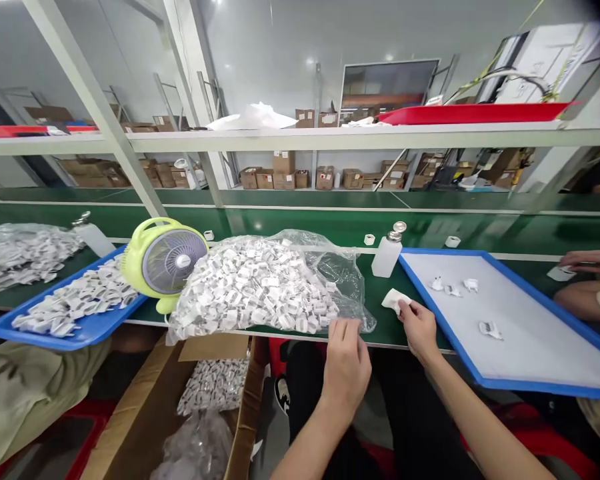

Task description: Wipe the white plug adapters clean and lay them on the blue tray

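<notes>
White cloth (393, 300) sits on the counter (387, 335), pinched by the right hand (420, 327). The left hand (347, 357) bends its fingers into the bag of small white parts (260, 283) just ahead; I cannot tell if it holds one. Best to pick one part, gently.

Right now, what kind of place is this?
Probably a factory assembly line: a clear plastic bag of small white parts, a long green workbench, and stacked brown cardboard boxes behind.
</notes>
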Demonstrator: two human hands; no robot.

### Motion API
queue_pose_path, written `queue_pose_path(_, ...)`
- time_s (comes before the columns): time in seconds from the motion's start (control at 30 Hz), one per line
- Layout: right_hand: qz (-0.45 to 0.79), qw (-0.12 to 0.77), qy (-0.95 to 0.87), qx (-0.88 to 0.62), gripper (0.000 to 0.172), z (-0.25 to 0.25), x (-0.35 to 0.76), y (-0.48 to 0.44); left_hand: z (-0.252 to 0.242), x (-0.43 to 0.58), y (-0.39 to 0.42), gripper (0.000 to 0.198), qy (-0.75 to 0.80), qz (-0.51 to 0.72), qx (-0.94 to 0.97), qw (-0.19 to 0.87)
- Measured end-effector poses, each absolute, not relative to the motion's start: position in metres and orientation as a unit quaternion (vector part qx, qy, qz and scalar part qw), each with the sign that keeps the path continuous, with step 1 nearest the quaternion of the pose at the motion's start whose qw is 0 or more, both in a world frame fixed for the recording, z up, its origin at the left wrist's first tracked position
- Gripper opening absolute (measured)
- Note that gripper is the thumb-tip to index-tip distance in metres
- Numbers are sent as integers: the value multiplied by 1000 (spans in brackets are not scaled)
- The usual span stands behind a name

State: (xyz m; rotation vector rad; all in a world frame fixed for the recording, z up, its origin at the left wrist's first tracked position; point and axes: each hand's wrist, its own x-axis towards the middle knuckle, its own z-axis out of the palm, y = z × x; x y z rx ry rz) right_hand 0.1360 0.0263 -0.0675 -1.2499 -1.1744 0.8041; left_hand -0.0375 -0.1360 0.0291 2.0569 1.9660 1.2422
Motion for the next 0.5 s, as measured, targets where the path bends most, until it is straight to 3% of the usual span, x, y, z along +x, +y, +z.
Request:
queue_pose_path(0.23, 415, 558, -475, -539, 32, -70, 136, 30, 61, -45, -8, 15, 669, 219, 710, 6)
queue_pose_path(0.37, 440, 559, -459, -531, 32, -67, 135, 30, 45, -49, 15, 37, 750, 120, 651, 1)
queue_pose_path(0.5, 461, 558, -446, -527, 32, -65, 133, 30, 34, -55, 12, 37, 772, 67, 632, -18)
